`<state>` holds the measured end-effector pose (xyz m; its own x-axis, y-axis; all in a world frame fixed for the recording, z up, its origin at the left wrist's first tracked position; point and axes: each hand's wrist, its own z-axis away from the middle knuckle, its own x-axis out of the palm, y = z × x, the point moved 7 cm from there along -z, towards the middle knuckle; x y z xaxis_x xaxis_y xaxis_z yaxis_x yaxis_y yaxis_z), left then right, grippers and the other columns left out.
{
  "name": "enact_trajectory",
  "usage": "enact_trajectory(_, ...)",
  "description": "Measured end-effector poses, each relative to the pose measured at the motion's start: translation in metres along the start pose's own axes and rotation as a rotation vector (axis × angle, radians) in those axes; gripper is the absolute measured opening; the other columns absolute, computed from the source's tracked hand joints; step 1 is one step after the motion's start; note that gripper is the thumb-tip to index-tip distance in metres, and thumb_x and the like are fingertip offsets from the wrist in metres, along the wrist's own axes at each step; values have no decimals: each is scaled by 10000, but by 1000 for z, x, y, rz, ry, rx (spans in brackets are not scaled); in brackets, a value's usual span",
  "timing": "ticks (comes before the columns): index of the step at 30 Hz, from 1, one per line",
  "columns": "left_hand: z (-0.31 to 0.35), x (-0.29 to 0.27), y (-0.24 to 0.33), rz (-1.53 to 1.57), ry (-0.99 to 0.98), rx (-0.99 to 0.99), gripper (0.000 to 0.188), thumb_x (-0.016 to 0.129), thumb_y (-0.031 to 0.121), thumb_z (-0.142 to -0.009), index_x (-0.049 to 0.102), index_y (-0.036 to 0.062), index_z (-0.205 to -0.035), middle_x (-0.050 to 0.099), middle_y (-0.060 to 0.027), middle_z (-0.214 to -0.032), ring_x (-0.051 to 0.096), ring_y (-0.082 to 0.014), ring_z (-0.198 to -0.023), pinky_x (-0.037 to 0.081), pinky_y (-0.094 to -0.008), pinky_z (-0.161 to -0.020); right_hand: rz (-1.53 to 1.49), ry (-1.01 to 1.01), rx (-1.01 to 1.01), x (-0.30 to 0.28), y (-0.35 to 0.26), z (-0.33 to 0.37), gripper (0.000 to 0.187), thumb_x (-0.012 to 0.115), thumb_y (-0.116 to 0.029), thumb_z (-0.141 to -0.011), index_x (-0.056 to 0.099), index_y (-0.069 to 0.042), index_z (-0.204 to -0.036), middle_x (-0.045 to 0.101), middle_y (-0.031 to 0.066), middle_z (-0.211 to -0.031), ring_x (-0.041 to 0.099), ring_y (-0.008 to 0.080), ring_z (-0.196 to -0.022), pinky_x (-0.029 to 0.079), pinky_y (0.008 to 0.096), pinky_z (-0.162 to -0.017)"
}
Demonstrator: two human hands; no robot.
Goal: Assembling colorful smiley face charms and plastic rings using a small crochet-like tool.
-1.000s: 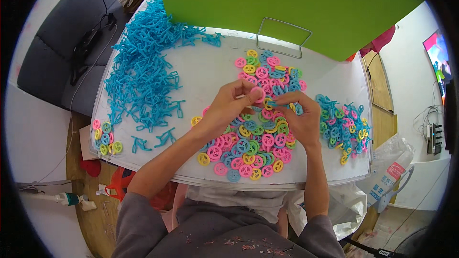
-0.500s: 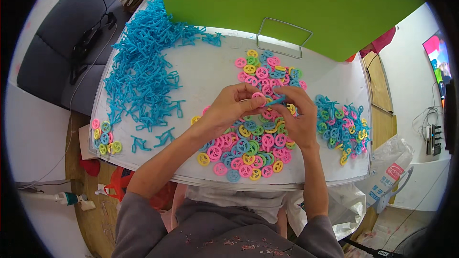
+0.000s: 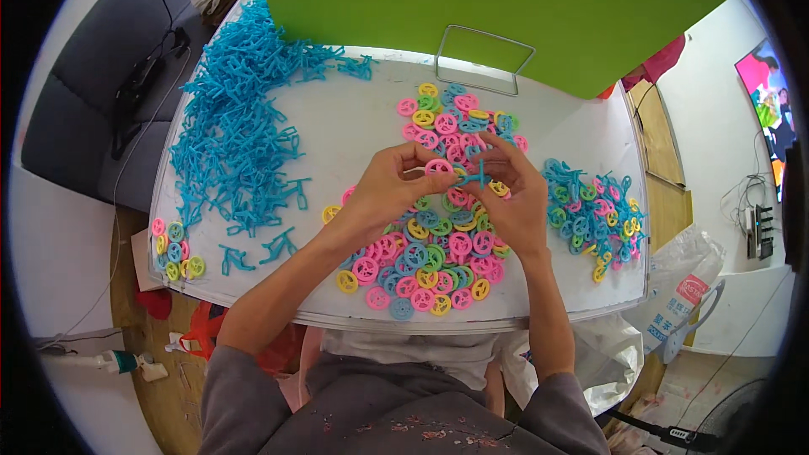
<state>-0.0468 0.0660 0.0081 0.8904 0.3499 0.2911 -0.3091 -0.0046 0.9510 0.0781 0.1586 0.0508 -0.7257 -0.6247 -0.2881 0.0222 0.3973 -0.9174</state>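
My left hand (image 3: 383,185) pinches a pink toy wheel (image 3: 438,168) between thumb and fingers. Close to its right, my right hand (image 3: 512,194) grips a thin blue plastic frame piece (image 3: 479,175), whose end meets the wheel side of the left fingertips. Whether the two parts are joined I cannot tell, as fingertips cover the contact. Below and behind both hands spreads a heap of loose wheels (image 3: 413,257) in pink, blue, yellow and green. To the right lies a pile of blue frames with coloured wheels (image 3: 594,215) among them.
A large heap of blue frames (image 3: 232,118) covers the table's left side. Several wheels (image 3: 174,250) sit at the left corner. A green panel (image 3: 506,8) with a wire stand (image 3: 484,59) rises at the back of the white table (image 3: 337,126). Plastic bags hang at the right.
The blue frame in my right hand has turned from lying slanted to showing its crosspiece upright. My right fingers have spread a little. The whole view has shifted slightly.
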Motion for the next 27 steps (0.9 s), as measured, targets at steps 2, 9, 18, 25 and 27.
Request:
enact_trajectory(2,1,1,2,10,7,17,170,700,123,-838,587,48,-940,625,-17,-921,581,-79,-851,481,-237,-772,-69,-30,81,0,6,1,508,676,102,-711,584,-26,-1193,633,76,-1011,634,145,-895,541,284,-782)
enact_trajectory(9,2,-2,12,-5,36,103,130,667,130,-870,606,43,-944,634,-18,-890,595,-90,-851,504,-249,-782,-215,-92,85,2,7,5,308,590,126,-764,620,42,-1059,666,116,-1010,659,173,-898,545,275,-796)
enact_trajectory(18,5,2,19,-106,89,239,228,598,124,-913,609,20,-1116,616,-68,-960,629,-135,-843,551,-281,-762,-137,7,-11,1,4,5,183,637,79,-805,632,50,-985,674,103,-934,660,152,-841,536,270,-760)
enact_trajectory(25,7,3,13,-75,136,249,134,600,42,-890,558,-21,-999,614,-84,-901,633,-140,-823,559,-284,-732,-175,-45,141,11,10,9,140,658,13,-832,611,23,-964,662,74,-885,632,121,-819,510,245,-722)
enact_trajectory(27,6,4,13,-22,155,231,76,602,-1,-873,543,-18,-918,624,-78,-839,638,-139,-798,556,-289,-735,-180,-51,123,14,12,11,145,656,8,-837,595,21,-968,656,66,-887,624,115,-823,505,242,-727)
